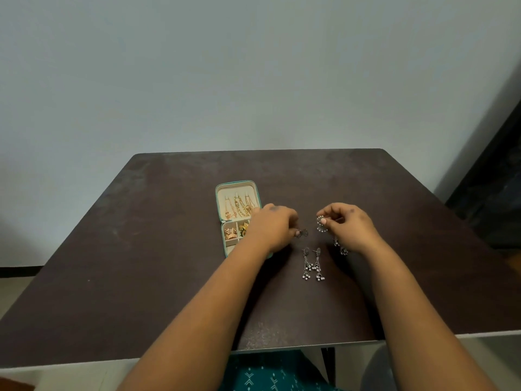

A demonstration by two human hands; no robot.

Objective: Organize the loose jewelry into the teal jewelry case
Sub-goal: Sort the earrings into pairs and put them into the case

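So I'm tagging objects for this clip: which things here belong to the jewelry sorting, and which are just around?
Part of the job:
teal jewelry case, open, gold pieces inside
pair of silver drop earrings on the table
small earring at the left hand
round studded earring pinched by the right hand
dangling earring under the right hand

Just around:
dark table
wall

Matt, scuffed dark table (169, 235); silvery metal drop earrings (313, 266); gold-toned chains (239, 206) on cream lining
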